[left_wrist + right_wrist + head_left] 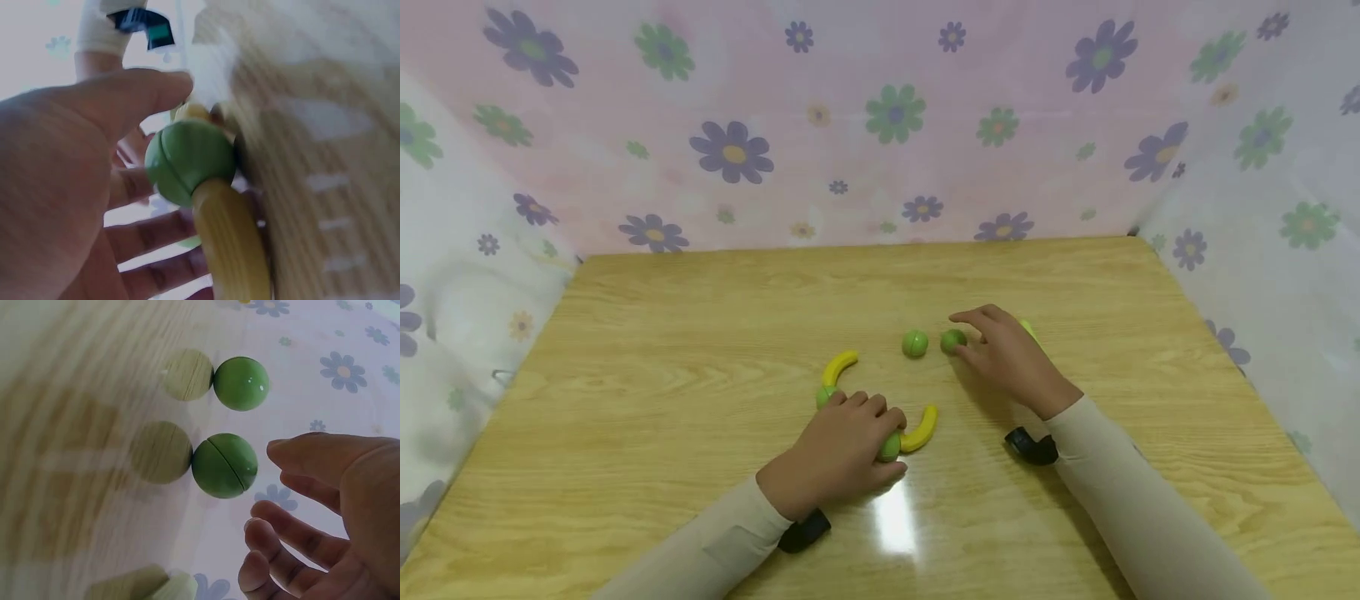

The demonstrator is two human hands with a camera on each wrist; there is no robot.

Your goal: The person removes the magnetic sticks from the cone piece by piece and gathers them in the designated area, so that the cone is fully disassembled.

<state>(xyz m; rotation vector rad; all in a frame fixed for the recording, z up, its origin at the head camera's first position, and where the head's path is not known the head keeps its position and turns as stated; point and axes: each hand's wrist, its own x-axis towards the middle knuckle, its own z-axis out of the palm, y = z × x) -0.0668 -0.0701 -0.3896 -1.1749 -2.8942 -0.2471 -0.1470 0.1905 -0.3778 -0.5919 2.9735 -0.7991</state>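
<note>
My left hand [842,450] is lowered over a small green ball [889,447] with a groove around it. In the left wrist view its thumb stands apart from that ball [190,162], and the fingers stretch out behind it. A small toy banana [920,430] lies end-on against this ball. Beyond the left fingers, another green ball [826,396] meets a second toy banana [839,366]. My right hand [1011,358], fingers loosely bent and apart, is beside a grooved green ball [225,465]; the right wrist view shows a gap between them. One more green ball [241,384] sits nearby.
A yellow-green object [1028,329] lies behind the right hand, mostly hidden. The glossy wooden table [700,317] reflects the balls. Flowered cloth [850,150] hangs at the back and sides. A black device [1032,447] is strapped at the right wrist, another [805,532] at the left.
</note>
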